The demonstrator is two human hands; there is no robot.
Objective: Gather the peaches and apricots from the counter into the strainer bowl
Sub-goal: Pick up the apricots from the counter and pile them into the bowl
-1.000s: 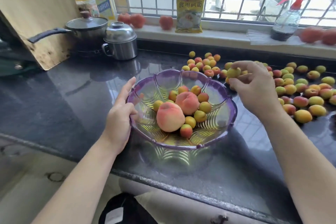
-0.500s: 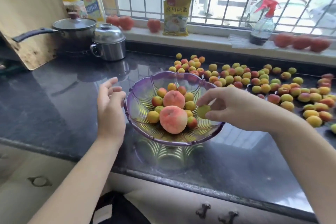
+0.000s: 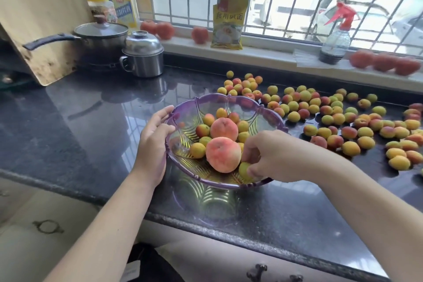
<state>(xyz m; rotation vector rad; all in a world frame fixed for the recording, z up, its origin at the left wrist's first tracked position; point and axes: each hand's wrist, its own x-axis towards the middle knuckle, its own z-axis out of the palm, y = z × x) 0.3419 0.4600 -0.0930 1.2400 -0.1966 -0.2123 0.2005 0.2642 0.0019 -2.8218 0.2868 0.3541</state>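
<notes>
A clear purple strainer bowl (image 3: 270,117) stands on the dark counter. Two big peaches (image 3: 223,154) and several small apricots lie in it. My right hand (image 3: 272,155) reaches into the bowl's near right side and pinches a yellow-green apricot (image 3: 244,170) beside the nearer peach. My left hand (image 3: 153,137) holds the bowl's left rim, thumb over the edge. Many loose apricots (image 3: 338,119) are spread over the counter behind and to the right of the bowl.
A lidded pan (image 3: 100,36) and a steel pot (image 3: 143,57) stand at the back left beside a wooden board. On the windowsill are tomatoes (image 3: 384,62), a yellow packet (image 3: 229,23) and a spray bottle (image 3: 335,39). The counter's front edge (image 3: 206,233) runs below the bowl.
My right hand carried the apricot from the pile on the counter into the bowl and lowered it beside the near peach. My left hand let go of the rim, then took it again.
</notes>
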